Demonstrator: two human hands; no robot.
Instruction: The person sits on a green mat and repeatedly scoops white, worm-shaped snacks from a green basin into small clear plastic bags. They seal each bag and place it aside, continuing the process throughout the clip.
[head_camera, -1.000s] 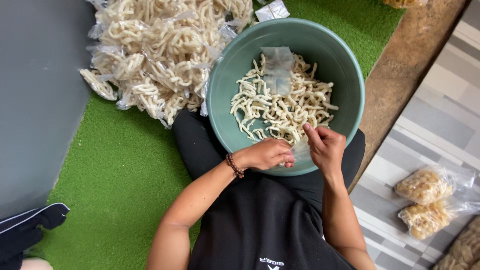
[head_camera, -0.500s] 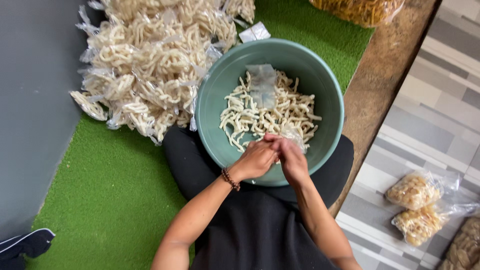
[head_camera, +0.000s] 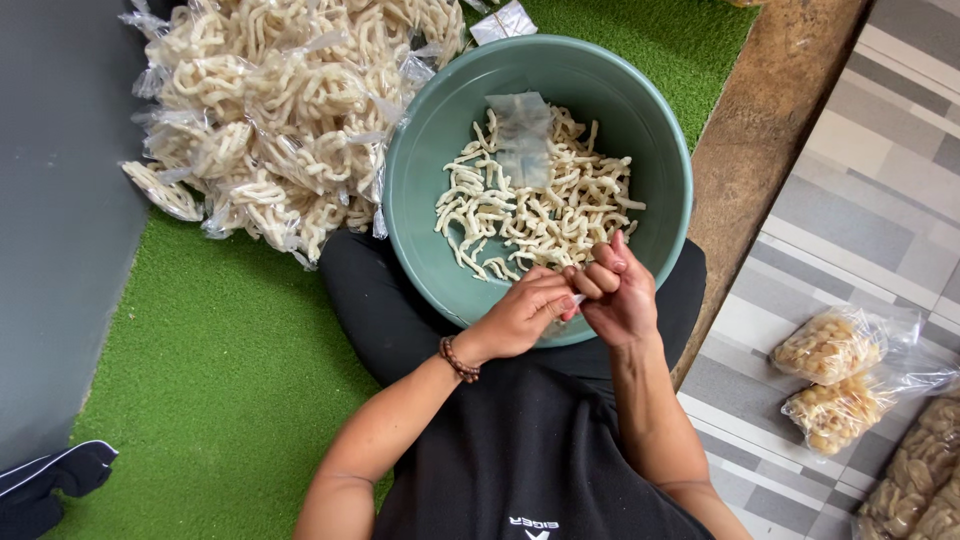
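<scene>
A green basin (head_camera: 420, 180) rests on my lap, holding pale curled cracker sticks (head_camera: 540, 215) and a flat stack of small clear bags (head_camera: 522, 135). My hands meet over the basin's near rim. My left hand (head_camera: 520, 318), with a bead bracelet at the wrist, pinches a small clear plastic bag (head_camera: 577, 300), of which only a sliver shows between the fingers. My right hand (head_camera: 618, 298) has its fingers curled onto the same bag from the right. The two hands hide most of the bag.
A heap of filled clear bags of crackers (head_camera: 290, 120) lies on the green turf mat (head_camera: 220, 370) to the left of the basin. More filled bags (head_camera: 835, 345) lie on the tiled floor at the right. A dark sleeve (head_camera: 50, 485) shows at the bottom left.
My hands were apart at the basin's near rim a second ago and have come together on the small bag. The view has shifted slightly.
</scene>
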